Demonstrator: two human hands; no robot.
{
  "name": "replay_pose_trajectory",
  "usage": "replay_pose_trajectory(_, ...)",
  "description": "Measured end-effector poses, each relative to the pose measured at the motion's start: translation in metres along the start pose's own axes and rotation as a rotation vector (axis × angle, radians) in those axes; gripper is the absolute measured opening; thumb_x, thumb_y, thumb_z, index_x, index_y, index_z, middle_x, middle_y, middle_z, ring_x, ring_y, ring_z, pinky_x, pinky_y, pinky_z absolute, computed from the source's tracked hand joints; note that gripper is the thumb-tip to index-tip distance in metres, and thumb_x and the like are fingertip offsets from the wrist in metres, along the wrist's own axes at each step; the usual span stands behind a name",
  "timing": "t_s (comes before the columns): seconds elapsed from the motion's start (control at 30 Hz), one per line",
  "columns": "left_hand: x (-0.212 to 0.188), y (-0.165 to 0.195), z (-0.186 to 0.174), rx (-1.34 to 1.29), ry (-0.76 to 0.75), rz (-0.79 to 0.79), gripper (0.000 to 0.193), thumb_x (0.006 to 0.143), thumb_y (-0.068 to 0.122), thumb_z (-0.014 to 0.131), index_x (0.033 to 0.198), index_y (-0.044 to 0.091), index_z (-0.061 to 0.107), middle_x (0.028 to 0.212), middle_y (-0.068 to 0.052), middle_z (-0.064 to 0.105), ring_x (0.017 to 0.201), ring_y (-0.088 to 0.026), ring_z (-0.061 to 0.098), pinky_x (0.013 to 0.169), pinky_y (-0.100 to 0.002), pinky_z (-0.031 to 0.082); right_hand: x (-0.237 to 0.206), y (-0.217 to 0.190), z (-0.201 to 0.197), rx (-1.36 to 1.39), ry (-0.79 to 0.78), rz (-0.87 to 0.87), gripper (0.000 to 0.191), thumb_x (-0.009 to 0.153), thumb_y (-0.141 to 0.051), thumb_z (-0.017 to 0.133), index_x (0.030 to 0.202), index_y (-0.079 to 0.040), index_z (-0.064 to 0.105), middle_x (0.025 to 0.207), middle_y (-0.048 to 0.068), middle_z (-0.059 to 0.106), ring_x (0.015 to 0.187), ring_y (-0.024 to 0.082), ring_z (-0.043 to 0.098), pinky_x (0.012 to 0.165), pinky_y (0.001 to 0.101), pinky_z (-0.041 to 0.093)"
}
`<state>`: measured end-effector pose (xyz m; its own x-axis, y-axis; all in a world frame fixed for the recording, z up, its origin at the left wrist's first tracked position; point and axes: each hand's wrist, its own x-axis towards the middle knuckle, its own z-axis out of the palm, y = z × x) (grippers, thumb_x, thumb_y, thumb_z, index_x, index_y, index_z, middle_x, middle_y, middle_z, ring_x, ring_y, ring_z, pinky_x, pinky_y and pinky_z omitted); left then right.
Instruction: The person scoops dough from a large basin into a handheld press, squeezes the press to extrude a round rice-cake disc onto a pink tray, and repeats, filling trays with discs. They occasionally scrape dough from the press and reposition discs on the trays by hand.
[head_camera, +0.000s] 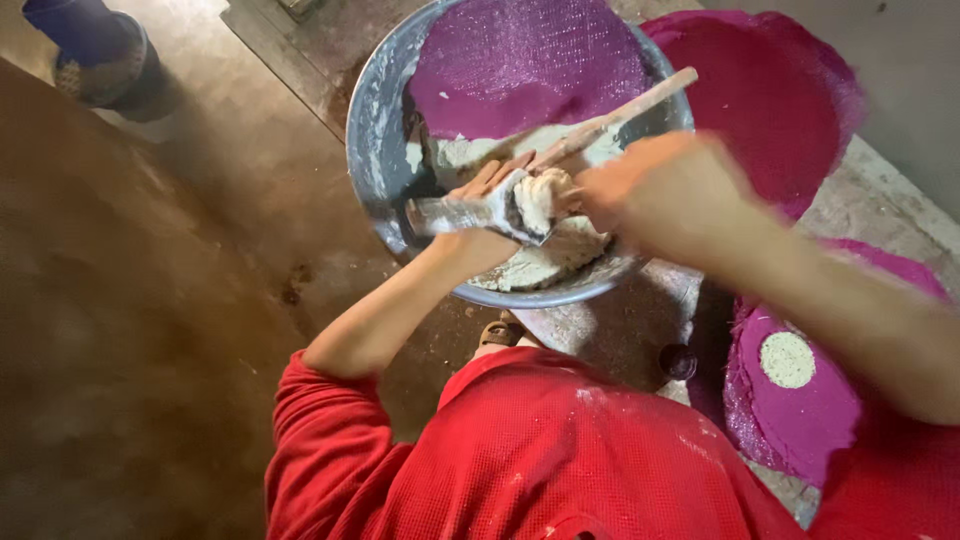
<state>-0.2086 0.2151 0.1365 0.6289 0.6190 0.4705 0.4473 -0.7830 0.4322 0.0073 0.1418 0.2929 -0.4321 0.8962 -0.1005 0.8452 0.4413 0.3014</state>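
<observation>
A flat, paste-caked scraper blade (462, 214) is gripped in the left hand (487, 205) over the round grey metal basin (372, 150), and a lump of pale dough-like paste (541, 196) is heaped on its right end. The right hand (655, 190) (blurred) is closed around a long wooden stick (620, 115), whose axis runs up and to the right across the basin; both hands are met at the lump, right hand just beside it.

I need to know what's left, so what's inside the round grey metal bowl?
The round grey metal bowl holds off-white dough and a purple mesh cloth. The hands cover the dough's middle.
</observation>
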Motion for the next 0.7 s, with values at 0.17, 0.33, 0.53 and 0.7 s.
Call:
replay_pose_trajectory(0.17, -0.006, -0.004, 0.014, -0.108, -0.017, 0.018, 0.048, 0.088, 0.028, 0.077, 0.132, 0.010, 0.067, 0.137, -0.013, 0.064, 0.120, -0.032, 0.066, 0.096, -0.040, 0.052, -0.006, -0.034, -0.008, 0.061, 0.127, -0.181, 0.013, 0.084, -0.011, 0.063, 0.097, -0.010, 0.068, 0.077, 0.003, 0.065, 0.064, 0.019, 0.068, 0.052, 0.0352, 0.056)
replay_pose_trajectory(0.33, -0.009, -0.024, -0.015, -0.561, -0.016, -0.236, 0.039, 0.093, 0.034, 0.071, 0.123, 0.011, 0.064, 0.116, -0.011, 0.073, 0.105, -0.024, 0.073, 0.094, -0.034, 0.059, -0.054, 0.010, -0.021, -0.043, -0.101, 0.155, 0.024, 0.093, -0.016, 0.062, 0.115, -0.024, 0.067, 0.083, -0.002, 0.065, 0.070, 0.016, 0.068, 0.055, 0.0343, 0.056)
replay_pose_trajectory(0.53, 0.018, -0.003, -0.016, -0.231, -0.197, -0.191, 0.036, 0.095, 0.032, 0.066, 0.122, 0.010, 0.065, 0.114, -0.013, 0.071, 0.100, -0.027, 0.069, 0.088, -0.039, 0.056, -0.028, 0.023, -0.006, 0.045, 0.121, -0.104, 0.022, 0.076, -0.016, 0.067, 0.097, -0.019, 0.068, 0.075, -0.002, 0.063, 0.069, 0.019, 0.070, 0.052, 0.0377, 0.055)
replay_pose_trajectory(0.7, 0.009, 0.010, -0.001, -0.247, -0.346, -0.245, 0.039, 0.086, 0.033, 0.070, 0.120, 0.014, 0.068, 0.118, -0.009, 0.071, 0.109, -0.029, 0.067, 0.097, -0.043, 0.052, 0.004, -0.025, -0.020, 0.117, 0.118, -0.190, 0.010, 0.083, -0.015, 0.064, 0.094, -0.015, 0.063, 0.080, 0.001, 0.064, 0.068, 0.022, 0.070, 0.053, 0.0376, 0.056)
